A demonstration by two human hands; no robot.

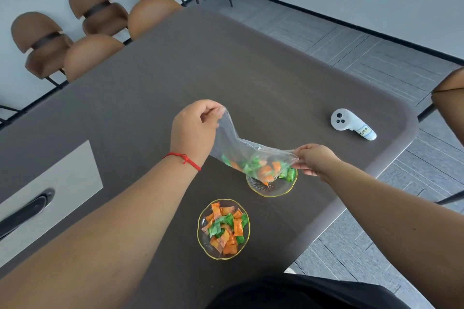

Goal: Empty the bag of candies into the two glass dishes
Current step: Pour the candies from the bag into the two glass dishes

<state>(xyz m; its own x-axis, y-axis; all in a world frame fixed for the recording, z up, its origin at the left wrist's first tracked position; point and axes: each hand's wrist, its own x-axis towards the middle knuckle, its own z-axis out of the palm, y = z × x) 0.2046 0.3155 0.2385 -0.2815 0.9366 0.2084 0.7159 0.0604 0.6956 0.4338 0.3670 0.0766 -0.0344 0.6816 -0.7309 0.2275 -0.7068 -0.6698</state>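
A clear plastic bag [233, 140] hangs stretched between my two hands. My left hand [193, 130] pinches its upper end, raised above the table. My right hand [313, 159] pinches its lower end, just right of the far glass dish [271, 189]. Orange and green wrapped candies [263, 169] bunch in the low part of the bag, right over that dish; some green ones rest at the dish's right side. The near glass dish [204, 238], gold-rimmed, holds a heap of orange and green candies [226, 229].
Both dishes stand on a dark brown table [150, 83]. A white hand controller [351, 124] lies at the right, near the table's rounded corner. Brown chairs [93, 55] line the left side. A grey panel with a black handle [50, 183] sits at my left.
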